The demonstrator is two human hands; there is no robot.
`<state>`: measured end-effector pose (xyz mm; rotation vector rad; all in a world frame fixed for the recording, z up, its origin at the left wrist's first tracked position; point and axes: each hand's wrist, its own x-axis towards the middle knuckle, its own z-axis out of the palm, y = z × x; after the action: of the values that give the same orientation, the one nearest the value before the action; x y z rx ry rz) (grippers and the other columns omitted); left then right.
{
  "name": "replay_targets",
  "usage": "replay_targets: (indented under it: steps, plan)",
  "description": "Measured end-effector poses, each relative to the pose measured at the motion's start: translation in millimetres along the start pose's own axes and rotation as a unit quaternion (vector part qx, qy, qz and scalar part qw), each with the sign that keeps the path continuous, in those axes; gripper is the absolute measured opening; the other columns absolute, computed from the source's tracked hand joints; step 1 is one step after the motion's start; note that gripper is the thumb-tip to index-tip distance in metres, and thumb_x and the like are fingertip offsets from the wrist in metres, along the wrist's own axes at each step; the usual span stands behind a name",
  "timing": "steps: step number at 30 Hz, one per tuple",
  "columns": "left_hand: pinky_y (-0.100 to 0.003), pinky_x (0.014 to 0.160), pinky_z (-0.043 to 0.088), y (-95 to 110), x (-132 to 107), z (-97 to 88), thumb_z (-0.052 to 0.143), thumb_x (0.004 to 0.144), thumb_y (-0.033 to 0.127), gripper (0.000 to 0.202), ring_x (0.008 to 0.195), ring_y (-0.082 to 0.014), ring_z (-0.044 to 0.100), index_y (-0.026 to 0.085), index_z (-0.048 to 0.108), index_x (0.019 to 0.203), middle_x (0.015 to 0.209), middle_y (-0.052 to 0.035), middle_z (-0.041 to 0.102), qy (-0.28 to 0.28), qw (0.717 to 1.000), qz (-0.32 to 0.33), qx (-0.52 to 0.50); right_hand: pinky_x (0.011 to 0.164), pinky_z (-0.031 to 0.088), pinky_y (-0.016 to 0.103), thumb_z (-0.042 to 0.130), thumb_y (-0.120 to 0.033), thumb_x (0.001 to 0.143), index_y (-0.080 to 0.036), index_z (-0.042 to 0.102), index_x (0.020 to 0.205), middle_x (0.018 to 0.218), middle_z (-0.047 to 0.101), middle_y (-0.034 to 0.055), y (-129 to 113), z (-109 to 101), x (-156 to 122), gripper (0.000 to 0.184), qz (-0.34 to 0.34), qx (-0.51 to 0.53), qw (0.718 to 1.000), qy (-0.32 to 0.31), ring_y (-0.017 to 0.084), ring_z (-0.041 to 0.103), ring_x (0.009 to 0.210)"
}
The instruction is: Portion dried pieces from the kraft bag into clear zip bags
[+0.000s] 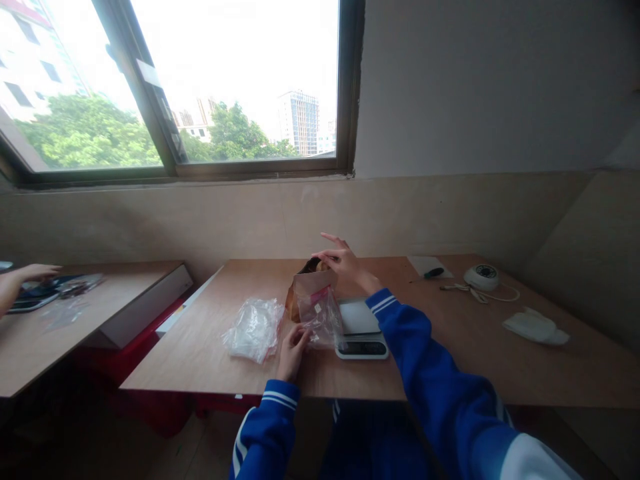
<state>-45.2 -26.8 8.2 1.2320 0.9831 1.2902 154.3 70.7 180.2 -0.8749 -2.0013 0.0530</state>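
My left hand (293,350) is closed in a pinch on the lower left edge of a clear plastic bag (327,317). That bag hangs in front of a brown paper bag (293,303), which stands upright with its dark mouth at the top. At that mouth is my right hand (345,260), one finger stretched out and the others bent together over the rim; what they grip there is too small to make out. A white digital scale (361,350) with a pale flat top lies just right of the bags. Left of them rests a pile of clear plastic bags (254,328).
On the right of the wooden table (190,357) are a white dome camera (481,277) with its cable, a dark-handled screwdriver (434,273) on white paper, and a crumpled white item (536,327). Another person's hand (37,272) is over a separate table at left.
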Motion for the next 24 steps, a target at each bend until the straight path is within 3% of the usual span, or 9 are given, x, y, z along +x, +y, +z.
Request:
replay_targets:
  steps: [3,6,8,12,15,18,21,24]
  plan:
    - [-0.02,0.051,0.037,-1.6,0.6,-0.5,0.07,0.072,0.049,0.038,0.059,-0.0104,0.05,0.014,0.063,0.085,0.073,-0.0012,0.061,-0.001,1.0,-0.002,0.005,0.105,0.037,0.041,0.058,-0.037,0.088,-0.023,0.071,0.099,0.131,0.052,0.0104,8.0,7.4,-2.5,0.022,0.028,0.036,0.998,0.049,0.023,0.047,0.125]
    - [-0.02,0.051,0.036,-1.5,1.0,-0.6,0.07,0.072,0.048,0.037,0.059,-0.0096,0.049,0.015,0.064,0.087,0.073,-0.0007,0.061,0.002,1.0,0.0,0.007,0.095,0.045,0.036,0.057,-0.044,0.087,-0.021,0.071,0.088,0.11,0.061,0.0087,10.0,9.3,-4.3,0.027,0.034,0.049,0.995,0.083,0.021,0.057,0.109]
    - [-0.02,0.051,0.037,-0.3,0.7,-0.2,0.07,0.072,0.048,0.037,0.059,-0.0094,0.05,0.015,0.065,0.087,0.073,-0.0007,0.062,0.005,1.0,0.0,0.008,0.093,0.046,0.036,0.047,-0.045,0.093,-0.02,0.072,0.084,0.106,0.062,0.0088,9.2,8.3,-6.7,0.036,0.024,0.03,0.997,0.067,0.021,0.059,0.104]
    - [-0.02,0.051,0.037,3.2,-0.8,1.1,0.07,0.071,0.049,0.038,0.057,-0.009,0.048,0.015,0.065,0.088,0.072,-0.0004,0.062,0.005,1.0,-0.002,0.011,0.101,0.039,0.042,0.027,-0.045,0.099,-0.022,0.074,0.09,0.125,0.059,0.0094,8.8,6.4,-10.5,0.053,0.011,-0.054,0.998,0.01,0.022,0.055,0.112]
    - [-0.021,0.051,0.036,4.3,-1.5,1.4,0.07,0.071,0.048,0.038,0.054,-0.0086,0.046,0.015,0.065,0.088,0.069,0.0005,0.061,0.004,1.0,-0.005,0.023,0.102,0.037,0.047,0.029,-0.046,0.098,-0.022,0.075,0.081,0.129,0.058,0.009,12.6,8.4,-7.8,0.055,0.003,-0.116,0.992,-0.05,0.025,0.051,0.118]
    - [-0.021,0.051,0.035,3.5,-1.1,1.2,0.07,0.072,0.047,0.037,0.055,-0.0087,0.046,0.015,0.064,0.088,0.069,0.0,0.062,0.0,1.0,-0.003,0.028,0.101,0.039,0.046,0.035,-0.044,0.097,-0.02,0.074,0.076,0.118,0.065,0.0101,15.9,10.5,-2.3,0.05,-0.011,-0.146,0.986,-0.083,0.025,0.053,0.115]
    - [-0.02,0.051,0.035,3.2,-0.5,1.0,0.069,0.073,0.047,0.036,0.057,-0.0089,0.046,0.014,0.063,0.086,0.071,-0.0007,0.062,0.002,1.0,-0.005,0.016,0.099,0.041,0.042,0.038,-0.044,0.096,-0.02,0.073,0.072,0.114,0.066,0.0098,13.6,8.2,1.2,0.049,-0.033,-0.137,0.988,-0.057,0.024,0.055,0.109]
    - [-0.02,0.051,0.035,4.8,-0.7,1.3,0.07,0.073,0.046,0.036,0.056,-0.0083,0.046,0.014,0.064,0.086,0.071,-0.0002,0.06,0.01,1.0,-0.009,0.004,0.094,0.044,0.039,0.039,-0.046,0.096,-0.021,0.074,0.074,0.111,0.066,0.009,5.6,2.8,1.3,0.048,-0.022,-0.104,0.994,0.013,0.023,0.057,0.104]
